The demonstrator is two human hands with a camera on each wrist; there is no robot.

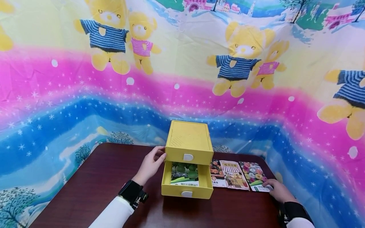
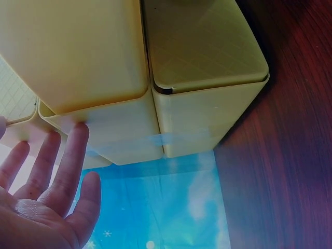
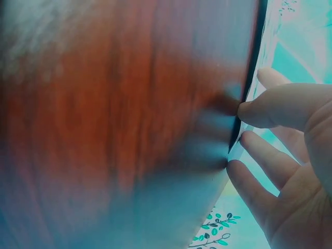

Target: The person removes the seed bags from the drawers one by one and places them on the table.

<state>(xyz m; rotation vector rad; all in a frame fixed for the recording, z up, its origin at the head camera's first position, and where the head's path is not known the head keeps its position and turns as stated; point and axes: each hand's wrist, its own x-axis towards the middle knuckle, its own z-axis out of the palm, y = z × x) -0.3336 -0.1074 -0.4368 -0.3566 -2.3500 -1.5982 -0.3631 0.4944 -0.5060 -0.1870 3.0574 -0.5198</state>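
Note:
A yellow two-drawer box [image 1: 189, 134] stands at the back of the table, its lower drawer [image 1: 205, 180] pulled out. Inside that drawer lies a packet with green round fruit [image 1: 186, 172]. My left hand [image 1: 151, 163] touches the box's left side. In the left wrist view the fingers [image 2: 70, 166] are nearly straight against the yellow wall. At the right, my right hand [image 1: 280, 190] pinches the near corner of a flower packet [image 1: 253, 174]. The right wrist view has the thumb [image 3: 275, 106] and fingertips at a thin edge; the packet's face is hidden there.
Two more packets lie between box and flower packet: one with a striped awning [image 1: 233, 174] and one with orange flowers [image 1: 217, 174], partly behind the drawer. The dark wooden table [image 1: 119, 167] meets a printed bear curtain [image 1: 142, 91] at back and sides.

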